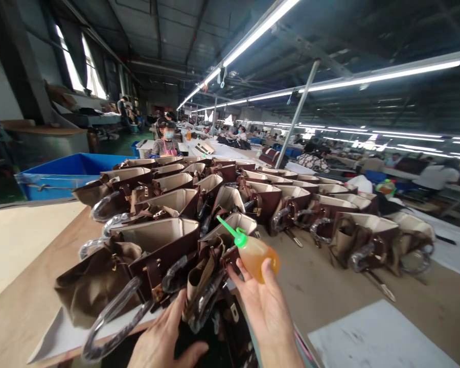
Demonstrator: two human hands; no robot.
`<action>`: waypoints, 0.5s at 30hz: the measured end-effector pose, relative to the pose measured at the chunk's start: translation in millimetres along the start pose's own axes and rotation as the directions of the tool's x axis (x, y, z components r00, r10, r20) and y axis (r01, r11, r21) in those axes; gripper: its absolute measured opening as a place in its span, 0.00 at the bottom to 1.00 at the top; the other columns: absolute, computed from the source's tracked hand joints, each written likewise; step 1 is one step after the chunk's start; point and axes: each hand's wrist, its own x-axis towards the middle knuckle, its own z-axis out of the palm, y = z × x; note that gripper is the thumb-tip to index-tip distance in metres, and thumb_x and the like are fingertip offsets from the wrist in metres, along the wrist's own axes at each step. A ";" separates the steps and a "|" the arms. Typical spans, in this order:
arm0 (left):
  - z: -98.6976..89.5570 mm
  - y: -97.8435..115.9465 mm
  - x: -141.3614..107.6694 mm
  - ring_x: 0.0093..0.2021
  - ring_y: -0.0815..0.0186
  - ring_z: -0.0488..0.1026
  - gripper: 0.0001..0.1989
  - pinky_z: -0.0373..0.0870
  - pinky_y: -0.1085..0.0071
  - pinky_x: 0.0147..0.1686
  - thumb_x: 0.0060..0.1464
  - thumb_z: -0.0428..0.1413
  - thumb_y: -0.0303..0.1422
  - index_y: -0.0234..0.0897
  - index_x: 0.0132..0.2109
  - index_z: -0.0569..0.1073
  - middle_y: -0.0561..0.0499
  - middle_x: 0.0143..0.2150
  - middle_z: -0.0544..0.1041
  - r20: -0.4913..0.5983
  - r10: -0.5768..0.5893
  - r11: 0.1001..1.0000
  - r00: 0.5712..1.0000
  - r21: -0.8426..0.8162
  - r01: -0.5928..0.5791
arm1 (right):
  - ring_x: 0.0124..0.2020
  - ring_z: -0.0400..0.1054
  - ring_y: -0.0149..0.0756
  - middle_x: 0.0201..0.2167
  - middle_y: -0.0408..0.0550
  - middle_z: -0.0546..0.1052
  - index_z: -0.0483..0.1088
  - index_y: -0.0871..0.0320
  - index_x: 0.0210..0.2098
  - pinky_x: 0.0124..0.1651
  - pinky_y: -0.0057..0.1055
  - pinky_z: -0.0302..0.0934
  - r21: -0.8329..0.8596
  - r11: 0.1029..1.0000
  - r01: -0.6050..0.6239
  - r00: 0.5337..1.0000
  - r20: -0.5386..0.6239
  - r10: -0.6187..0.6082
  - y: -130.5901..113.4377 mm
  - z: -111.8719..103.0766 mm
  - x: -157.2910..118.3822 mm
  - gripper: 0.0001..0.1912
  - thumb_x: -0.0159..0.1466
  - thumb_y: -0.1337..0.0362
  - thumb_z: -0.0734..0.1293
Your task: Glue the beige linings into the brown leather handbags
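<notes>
My right hand [266, 301] holds a squeeze bottle [257, 257] of orange liquid, with a green cap and a long green nozzle tilted up to the left. My left hand [164, 332] is spread, thumb apart from the fingers, its fingertips close to a brown handbag [205, 271] near the table edge; whether they touch it I cannot tell. That bag has olive-brown fabric and dark brown trim. Left of it stands a larger open handbag [161, 255] with a cream lining and a clear-wrapped handle [115, 317]. The area beneath my hands is dark and partly hidden.
Rows of similar open handbags [291, 197] cover the table [291, 286]. A blue bin [69, 176] stands beyond the left side. White sheets [387, 337] lie at the front right. A slanted metal pole [297, 112] rises behind the bags. A masked person [165, 145] sits across the table.
</notes>
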 end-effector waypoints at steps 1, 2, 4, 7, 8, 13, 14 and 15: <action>8.0 10.6 10.3 0.33 0.60 0.76 0.21 0.71 0.72 0.33 0.47 0.56 0.38 0.38 0.49 0.68 0.50 0.36 0.79 0.093 -0.056 0.996 0.994 -0.061 0.061 | 0.37 0.69 0.36 0.35 0.45 0.77 0.70 0.55 0.40 0.54 0.50 0.55 -0.017 1.000 0.004 1.000 0.026 -0.004 -2.5 3.5 3.0 0.15 0.56 0.56 0.71; 14.8 20.3 20.3 0.30 0.62 0.75 0.16 0.70 0.72 0.30 0.50 0.53 0.38 0.36 0.46 0.69 0.51 0.31 0.78 0.160 -0.104 0.987 0.982 -0.105 0.122 | 0.37 0.69 0.36 0.35 0.45 0.77 0.69 0.54 0.40 0.54 0.50 0.55 -0.036 0.999 0.006 0.999 0.049 -0.005 -5.6 6.7 6.8 0.15 0.56 0.57 0.71; 24.8 35.9 36.2 0.25 0.65 0.71 0.13 0.66 0.73 0.26 0.54 0.47 0.38 0.34 0.38 0.70 0.52 0.23 0.73 0.226 -0.151 0.969 0.962 -0.158 0.189 | 0.35 0.70 0.37 0.35 0.47 0.77 0.68 0.55 0.41 0.52 0.51 0.56 -0.067 0.998 -0.001 0.998 0.069 0.006 -12.9 10.6 16.3 0.16 0.55 0.58 0.72; 31.6 47.6 46.4 0.24 0.67 0.67 0.15 0.62 0.74 0.24 0.56 0.44 0.40 0.34 0.32 0.68 0.53 0.22 0.70 0.196 -0.147 0.958 0.970 -0.217 0.189 | 0.35 0.70 0.41 0.36 0.52 0.77 0.67 0.57 0.42 0.49 0.55 0.57 -0.078 0.996 -0.036 0.997 0.067 0.042 -22.9 7.6 30.5 0.18 0.54 0.60 0.73; 32.4 49.0 46.8 0.24 0.67 0.66 0.15 0.62 0.74 0.24 0.56 0.44 0.40 0.34 0.31 0.67 0.53 0.22 0.69 0.197 -0.144 0.951 0.970 -0.244 0.191 | 0.35 0.70 0.41 0.36 0.52 0.77 0.67 0.58 0.42 0.49 0.55 0.58 -0.074 0.996 -0.050 0.996 0.064 0.055 -24.8 4.7 33.7 0.19 0.54 0.61 0.73; 35.3 48.1 44.9 0.22 0.66 0.65 0.17 0.64 0.73 0.23 0.54 0.47 0.45 0.34 0.35 0.67 0.54 0.20 0.67 0.326 -0.163 0.844 0.931 -0.443 0.302 | 0.36 0.71 0.40 0.36 0.49 0.77 0.67 0.57 0.41 0.51 0.57 0.57 -0.015 0.996 -0.086 0.996 0.022 0.086 -28.8 -7.2 37.0 0.17 0.55 0.61 0.72; 36.3 47.6 45.3 0.21 0.66 0.66 0.18 0.65 0.72 0.23 0.54 0.46 0.45 0.34 0.35 0.67 0.54 0.20 0.67 0.340 -0.163 0.827 0.926 -0.465 0.316 | 0.36 0.71 0.40 0.35 0.48 0.78 0.67 0.57 0.41 0.51 0.58 0.56 -0.003 0.996 -0.088 0.996 0.014 0.088 -30.5 -7.5 36.6 0.17 0.55 0.60 0.73; 37.6 47.0 45.7 0.21 0.66 0.66 0.18 0.65 0.72 0.23 0.54 0.46 0.46 0.34 0.35 0.67 0.54 0.19 0.67 0.349 -0.159 0.820 0.924 -0.474 0.320 | 0.37 0.71 0.40 0.35 0.47 0.78 0.67 0.57 0.40 0.51 0.59 0.56 0.005 0.996 -0.088 0.996 0.007 0.088 -33.0 -7.5 36.3 0.17 0.54 0.60 0.73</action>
